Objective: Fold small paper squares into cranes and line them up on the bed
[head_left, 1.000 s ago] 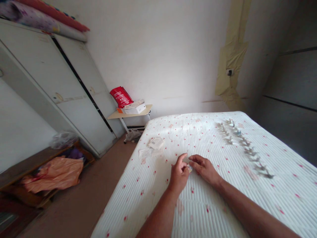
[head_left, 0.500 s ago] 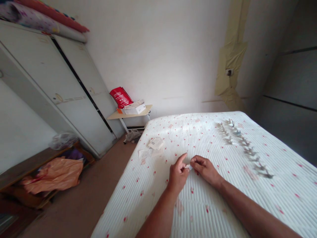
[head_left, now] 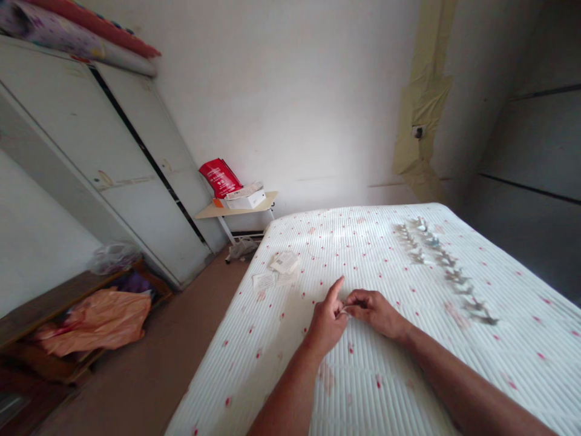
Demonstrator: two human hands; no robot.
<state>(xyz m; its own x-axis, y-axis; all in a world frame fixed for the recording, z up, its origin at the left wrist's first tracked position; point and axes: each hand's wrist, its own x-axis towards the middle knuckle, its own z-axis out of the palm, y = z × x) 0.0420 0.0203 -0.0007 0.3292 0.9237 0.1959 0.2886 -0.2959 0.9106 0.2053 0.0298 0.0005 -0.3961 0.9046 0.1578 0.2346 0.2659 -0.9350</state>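
Above the white quilted mattress (head_left: 390,375), my left hand (head_left: 327,318) and my right hand (head_left: 374,312) meet at a small folded piece of paper (head_left: 344,310). My left thumb and curled fingers pinch it while the index finger points up and away. The thumb and fingers of my right hand close on its other side. Most of the paper is hidden by the fingers. Flat printed paper squares (head_left: 285,262) lie in a loose pile to the left. Rows of small folded paper figures, like cranes (head_left: 458,277), stand to the right.
Beyond the mattress's far left corner is a small table (head_left: 211,212) with a red bag (head_left: 221,177) and a white box (head_left: 249,200). A grey cabinet (head_left: 136,175) stands at left, near a low wooden shelf with an orange plastic bag (head_left: 97,321). A wall socket (head_left: 418,131) is at the back.
My fingers have closed in more tightly around the small paper, so less of it shows. My right hand has shifted slightly left. The paper squares and folded figures stay in place.
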